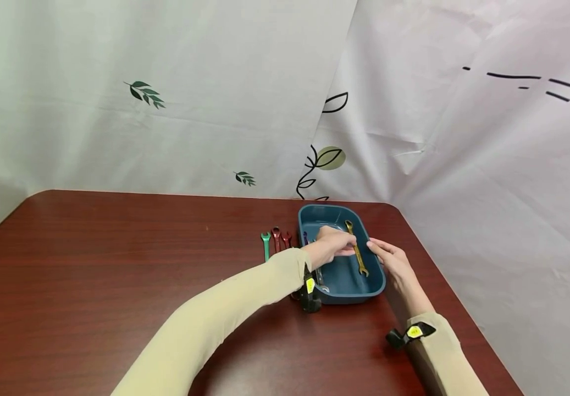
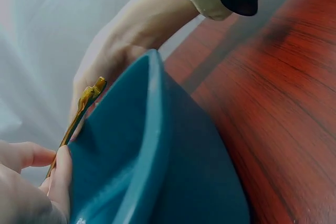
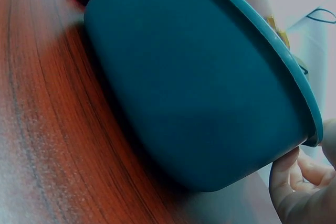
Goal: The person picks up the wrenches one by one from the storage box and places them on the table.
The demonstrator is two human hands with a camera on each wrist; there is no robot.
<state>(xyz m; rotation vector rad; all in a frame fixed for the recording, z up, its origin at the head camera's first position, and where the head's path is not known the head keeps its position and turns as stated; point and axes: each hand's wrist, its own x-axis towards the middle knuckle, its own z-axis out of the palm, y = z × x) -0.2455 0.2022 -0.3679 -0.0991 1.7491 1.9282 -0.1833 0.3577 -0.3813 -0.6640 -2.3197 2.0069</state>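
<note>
A gold combination wrench (image 1: 358, 257) is pinched between the thumb and fingers of my left hand (image 1: 333, 243), over the inside of a blue plastic basin (image 1: 346, 298). In the left wrist view the wrench (image 2: 83, 104) slants upward, its open end near the basin's rim. My right hand (image 1: 397, 265) grips the basin's right rim; the right wrist view has the thumb above the rim and fingers (image 3: 286, 174) against the outer wall. Inside the basin lie a silver wrench (image 1: 321, 279) and a purple one (image 1: 305, 237), both partly hidden by the left hand and wrist.
Left of the basin, a green wrench (image 1: 266, 242) and red wrenches (image 1: 276, 234) lie on the brown wooden table (image 1: 131, 247), their lower parts behind the left sleeve. A white printed curtain (image 1: 205, 99) hangs behind the table and along its right edge.
</note>
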